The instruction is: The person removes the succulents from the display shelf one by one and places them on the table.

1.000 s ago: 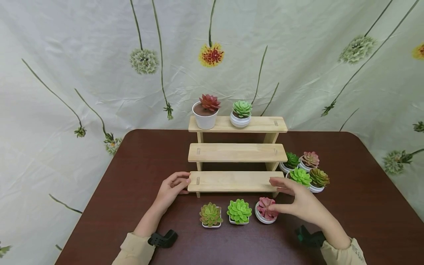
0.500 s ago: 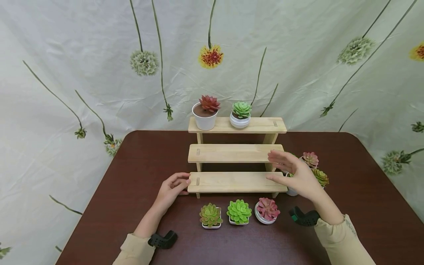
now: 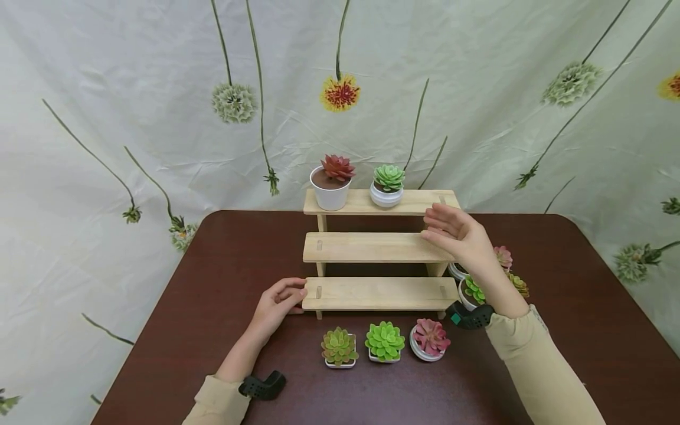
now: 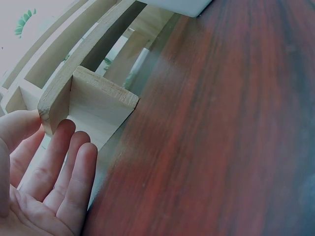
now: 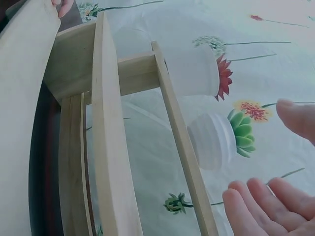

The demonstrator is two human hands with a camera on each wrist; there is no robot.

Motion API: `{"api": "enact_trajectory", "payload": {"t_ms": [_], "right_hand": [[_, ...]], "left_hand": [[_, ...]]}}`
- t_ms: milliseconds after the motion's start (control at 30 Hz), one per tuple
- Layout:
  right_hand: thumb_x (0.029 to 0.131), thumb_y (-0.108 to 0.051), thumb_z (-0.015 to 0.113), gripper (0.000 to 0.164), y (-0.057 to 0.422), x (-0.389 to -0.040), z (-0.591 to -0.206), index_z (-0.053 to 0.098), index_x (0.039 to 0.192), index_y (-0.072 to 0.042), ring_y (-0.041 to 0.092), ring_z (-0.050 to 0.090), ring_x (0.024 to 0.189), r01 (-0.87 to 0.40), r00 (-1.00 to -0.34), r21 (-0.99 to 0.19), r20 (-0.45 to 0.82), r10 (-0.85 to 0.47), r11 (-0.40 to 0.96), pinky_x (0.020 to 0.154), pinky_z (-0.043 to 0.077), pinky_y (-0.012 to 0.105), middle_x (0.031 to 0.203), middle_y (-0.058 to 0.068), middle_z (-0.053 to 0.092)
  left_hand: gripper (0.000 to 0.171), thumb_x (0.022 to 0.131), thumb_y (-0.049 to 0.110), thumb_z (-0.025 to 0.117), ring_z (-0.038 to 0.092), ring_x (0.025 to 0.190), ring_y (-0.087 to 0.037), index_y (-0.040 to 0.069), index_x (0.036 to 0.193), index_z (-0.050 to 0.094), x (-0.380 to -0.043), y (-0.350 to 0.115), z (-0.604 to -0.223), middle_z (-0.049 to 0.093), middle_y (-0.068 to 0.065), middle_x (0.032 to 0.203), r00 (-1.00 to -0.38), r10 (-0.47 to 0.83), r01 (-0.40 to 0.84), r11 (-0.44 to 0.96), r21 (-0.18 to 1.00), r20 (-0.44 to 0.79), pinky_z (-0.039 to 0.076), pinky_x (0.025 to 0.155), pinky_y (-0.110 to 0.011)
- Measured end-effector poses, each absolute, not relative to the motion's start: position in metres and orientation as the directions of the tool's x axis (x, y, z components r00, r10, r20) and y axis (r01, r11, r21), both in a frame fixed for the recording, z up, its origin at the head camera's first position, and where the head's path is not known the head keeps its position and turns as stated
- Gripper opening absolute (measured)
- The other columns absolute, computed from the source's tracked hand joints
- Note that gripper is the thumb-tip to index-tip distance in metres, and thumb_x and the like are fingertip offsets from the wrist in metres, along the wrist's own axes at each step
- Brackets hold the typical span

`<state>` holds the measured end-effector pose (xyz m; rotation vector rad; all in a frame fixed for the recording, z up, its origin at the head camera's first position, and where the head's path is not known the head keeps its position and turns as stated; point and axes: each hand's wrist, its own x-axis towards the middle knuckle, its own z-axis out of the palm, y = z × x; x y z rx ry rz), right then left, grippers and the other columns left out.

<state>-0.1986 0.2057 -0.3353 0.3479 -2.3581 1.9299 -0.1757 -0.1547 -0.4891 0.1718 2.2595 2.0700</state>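
Observation:
A light wooden three-step stand [image 3: 379, 293] stands on the table. My left hand [image 3: 276, 304] is at the left end of its lowest step; in the left wrist view the thumb and fingers [image 4: 61, 147] hold the board's corner. On the top step sit a red succulent in a white pot [image 3: 330, 188] and a green succulent in a ribbed white pot [image 3: 387, 188]. My right hand [image 3: 462, 239] hangs over the right end of the stand, near the top and middle steps, fingers extended and holding nothing. In the right wrist view, its fingers [image 5: 261, 211] are apart from the green succulent's pot.
In front of the stand is a row of three potted succulents: a reddish-green one [image 3: 339, 347], a bright green one [image 3: 385, 342] and a pink one [image 3: 429, 339]. Several more pots, including a green succulent [image 3: 473, 290], stand at the right, partly behind my right arm. A flower-printed cloth [image 3: 159, 88] hangs behind.
My right hand has moved away from the pink succulent, up and slightly left past the lower steps towards the top one. The left hand has stayed at the stand.

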Motion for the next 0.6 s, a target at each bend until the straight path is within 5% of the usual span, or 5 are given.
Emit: {"api": "enact_trajectory", "payload": {"t_ms": [600], "right_hand": [[0.082,-0.013,0.074,0.069,0.181,-0.241,-0.33,0.038,0.14,0.0,0.025,0.046,0.125,-0.215,-0.976,-0.965,0.219,0.008,0.149,0.101,0.039,0.028,0.137,0.017,0.045]], "left_hand": [[0.035,0.09,0.018,0.066,0.064,0.085,-0.016,0.0,0.119,0.058,-0.174,-0.154,-0.484,0.066,-0.019,0.099,-0.991,0.132,0.008,0.074,0.997,-0.002,0.056,0.07,-0.034]]}}
